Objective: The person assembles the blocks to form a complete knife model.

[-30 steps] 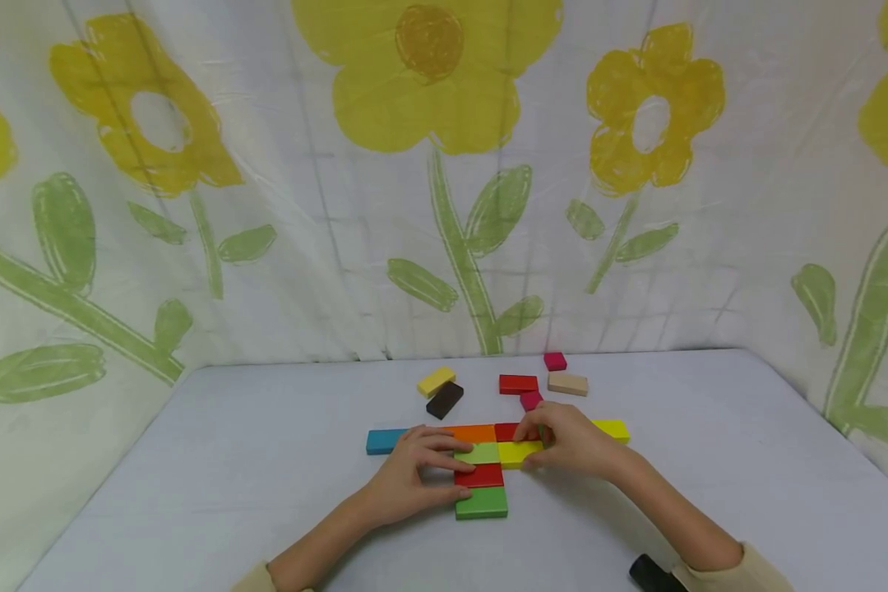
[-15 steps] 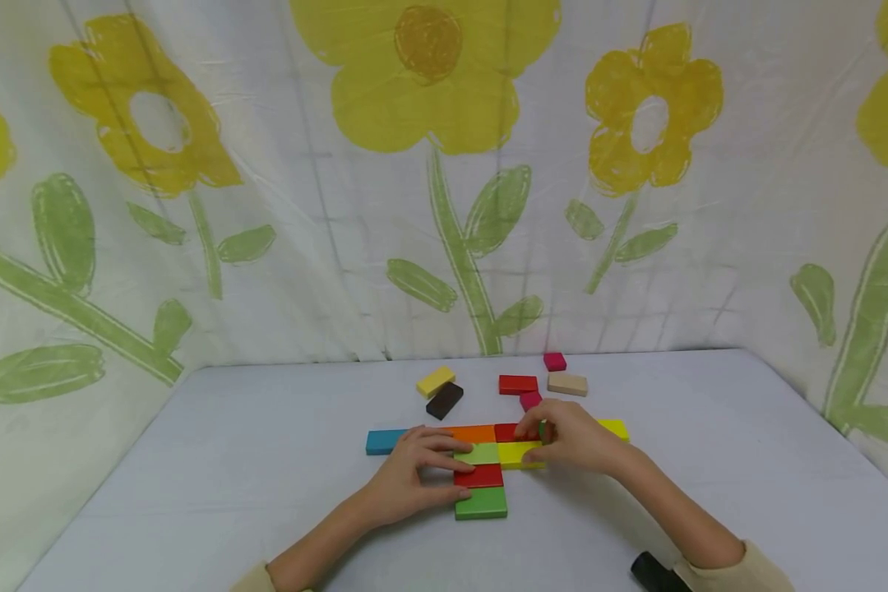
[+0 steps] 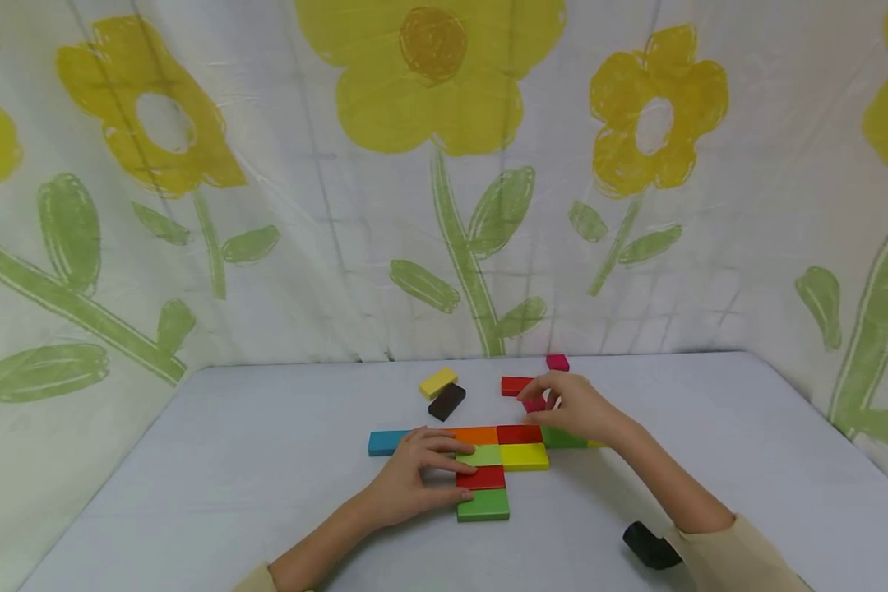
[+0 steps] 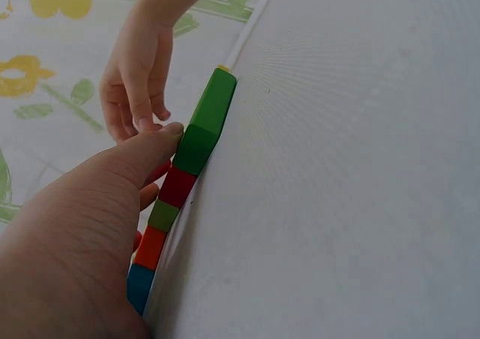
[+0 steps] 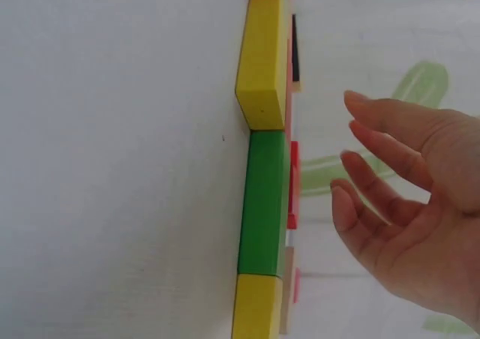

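Note:
My left hand (image 3: 414,481) lies along the left side of a flat block layout, fingers extended. Its fingertips touch the light green block (image 3: 486,455) and red block (image 3: 488,477), and the thumb touches the near green block (image 3: 483,504). To the right of the light green block is a yellow block (image 3: 525,456). The back row has a blue block (image 3: 383,444), orange block (image 3: 476,435), dark red block (image 3: 519,434), another green block (image 3: 565,440) and a partly covered yellow block (image 3: 597,444). Above this row hovers my right hand (image 3: 577,409), fingers loosely bent, holding nothing.
Behind the layout lie a yellow block (image 3: 438,382), a dark brown block (image 3: 447,401), a red block (image 3: 515,386) and two pink pieces. The right hand hides a tan block (image 5: 287,290) from the head view. A black object (image 3: 649,546) sits by the right sleeve.
My right hand has left the yellow block beside the light green one and moved up and back, uncovering that block and the back-row green block. The left hand has stayed put.

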The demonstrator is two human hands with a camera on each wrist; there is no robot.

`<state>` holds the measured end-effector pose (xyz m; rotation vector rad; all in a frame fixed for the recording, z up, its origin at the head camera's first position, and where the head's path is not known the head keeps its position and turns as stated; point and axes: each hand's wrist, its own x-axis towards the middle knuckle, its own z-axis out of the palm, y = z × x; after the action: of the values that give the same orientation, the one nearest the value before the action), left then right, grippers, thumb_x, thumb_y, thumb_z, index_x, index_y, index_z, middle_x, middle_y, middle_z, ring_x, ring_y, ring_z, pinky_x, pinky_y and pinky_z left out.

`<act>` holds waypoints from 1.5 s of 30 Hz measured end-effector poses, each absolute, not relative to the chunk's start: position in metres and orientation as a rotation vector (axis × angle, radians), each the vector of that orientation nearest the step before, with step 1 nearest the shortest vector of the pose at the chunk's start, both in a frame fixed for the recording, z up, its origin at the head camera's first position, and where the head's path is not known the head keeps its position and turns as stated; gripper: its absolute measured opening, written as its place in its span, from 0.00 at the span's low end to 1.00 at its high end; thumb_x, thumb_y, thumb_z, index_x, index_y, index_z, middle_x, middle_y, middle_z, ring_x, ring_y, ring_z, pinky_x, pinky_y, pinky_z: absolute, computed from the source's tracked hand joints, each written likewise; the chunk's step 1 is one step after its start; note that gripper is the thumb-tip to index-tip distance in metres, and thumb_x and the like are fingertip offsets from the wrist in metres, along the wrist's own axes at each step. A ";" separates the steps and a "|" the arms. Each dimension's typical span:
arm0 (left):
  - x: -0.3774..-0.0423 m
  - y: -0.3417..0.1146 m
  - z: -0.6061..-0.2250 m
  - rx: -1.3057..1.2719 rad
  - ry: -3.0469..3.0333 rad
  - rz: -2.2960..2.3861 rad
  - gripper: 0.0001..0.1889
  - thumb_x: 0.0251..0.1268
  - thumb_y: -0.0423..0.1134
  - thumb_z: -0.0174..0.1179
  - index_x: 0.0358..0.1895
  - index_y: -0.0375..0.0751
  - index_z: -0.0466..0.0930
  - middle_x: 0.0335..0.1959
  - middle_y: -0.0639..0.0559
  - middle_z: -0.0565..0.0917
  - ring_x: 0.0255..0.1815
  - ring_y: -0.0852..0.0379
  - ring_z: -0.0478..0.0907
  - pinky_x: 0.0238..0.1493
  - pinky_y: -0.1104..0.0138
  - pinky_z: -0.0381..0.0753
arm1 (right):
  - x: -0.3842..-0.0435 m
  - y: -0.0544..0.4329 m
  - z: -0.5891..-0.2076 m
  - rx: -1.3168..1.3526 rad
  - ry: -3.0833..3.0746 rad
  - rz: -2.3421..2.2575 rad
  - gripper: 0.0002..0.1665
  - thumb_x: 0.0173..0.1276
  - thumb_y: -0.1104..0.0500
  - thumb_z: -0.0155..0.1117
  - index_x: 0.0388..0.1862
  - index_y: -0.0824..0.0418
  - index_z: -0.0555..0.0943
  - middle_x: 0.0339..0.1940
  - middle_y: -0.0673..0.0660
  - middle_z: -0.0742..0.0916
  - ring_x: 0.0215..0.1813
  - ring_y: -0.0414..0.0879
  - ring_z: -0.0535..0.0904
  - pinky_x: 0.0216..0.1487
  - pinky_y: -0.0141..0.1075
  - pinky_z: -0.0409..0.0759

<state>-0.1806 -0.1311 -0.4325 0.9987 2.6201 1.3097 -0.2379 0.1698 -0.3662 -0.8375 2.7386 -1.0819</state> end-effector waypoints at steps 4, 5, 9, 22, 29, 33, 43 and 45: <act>-0.181 -0.131 -0.432 1.007 2.625 1.307 0.16 0.66 0.52 0.73 0.55 0.57 0.92 0.62 0.63 0.85 0.71 0.53 0.71 0.76 0.35 0.58 | -0.246 0.164 -0.364 -0.774 2.737 -1.098 0.16 0.68 0.61 0.76 0.52 0.66 0.86 0.47 0.62 0.88 0.45 0.49 0.79 0.40 0.33 0.83; -0.180 -0.131 -0.432 1.010 2.626 1.309 0.16 0.66 0.52 0.73 0.55 0.57 0.92 0.62 0.63 0.85 0.71 0.53 0.71 0.76 0.35 0.58 | -0.249 0.162 -0.365 -0.766 2.737 -1.095 0.16 0.68 0.61 0.76 0.52 0.66 0.86 0.48 0.62 0.88 0.45 0.50 0.79 0.40 0.33 0.83; -0.179 -0.131 -0.431 1.021 2.627 1.319 0.15 0.66 0.51 0.74 0.54 0.56 0.93 0.62 0.62 0.86 0.71 0.52 0.71 0.76 0.36 0.58 | -0.258 0.153 -0.367 -0.773 2.735 -1.065 0.17 0.69 0.60 0.75 0.54 0.65 0.87 0.51 0.61 0.89 0.47 0.50 0.80 0.43 0.34 0.84; -0.178 -0.131 -0.431 1.049 2.618 1.355 0.14 0.65 0.48 0.74 0.53 0.54 0.93 0.61 0.60 0.87 0.71 0.51 0.72 0.77 0.32 0.54 | -0.283 0.109 -0.377 -0.883 2.647 -0.987 0.20 0.69 0.58 0.75 0.58 0.62 0.87 0.56 0.58 0.89 0.42 0.45 0.79 0.47 0.35 0.82; -0.179 -0.131 -0.432 1.077 2.626 1.351 0.14 0.66 0.47 0.74 0.53 0.53 0.93 0.61 0.61 0.87 0.71 0.51 0.72 0.76 0.32 0.56 | -0.287 0.085 -0.380 -0.900 2.594 -0.984 0.20 0.69 0.60 0.76 0.59 0.58 0.87 0.62 0.56 0.86 0.55 0.52 0.80 0.57 0.42 0.84; -0.179 -0.131 -0.432 1.080 2.619 1.361 0.14 0.65 0.47 0.75 0.52 0.53 0.93 0.61 0.60 0.87 0.72 0.50 0.72 0.76 0.32 0.55 | -0.291 0.075 -0.382 -1.010 2.584 -0.931 0.20 0.70 0.61 0.75 0.59 0.60 0.87 0.60 0.58 0.86 0.59 0.53 0.79 0.64 0.45 0.82; -0.179 -0.132 -0.433 1.063 2.605 1.368 0.14 0.65 0.47 0.75 0.53 0.52 0.93 0.62 0.59 0.87 0.73 0.49 0.71 0.76 0.29 0.51 | -0.294 0.072 -0.384 -1.013 2.583 -0.885 0.18 0.70 0.61 0.74 0.58 0.60 0.88 0.56 0.59 0.83 0.56 0.52 0.77 0.60 0.41 0.80; -0.178 -0.132 -0.432 1.062 2.610 1.365 0.14 0.65 0.47 0.74 0.52 0.52 0.93 0.62 0.59 0.87 0.73 0.49 0.71 0.76 0.29 0.52 | -0.295 0.073 -0.385 -0.978 2.583 -0.896 0.17 0.71 0.61 0.74 0.58 0.60 0.88 0.54 0.58 0.84 0.50 0.49 0.77 0.53 0.37 0.80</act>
<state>-0.1785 -0.1318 -0.4324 1.0620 2.6102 1.3652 -0.2945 0.0727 -0.3852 -0.9784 2.5833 -0.8958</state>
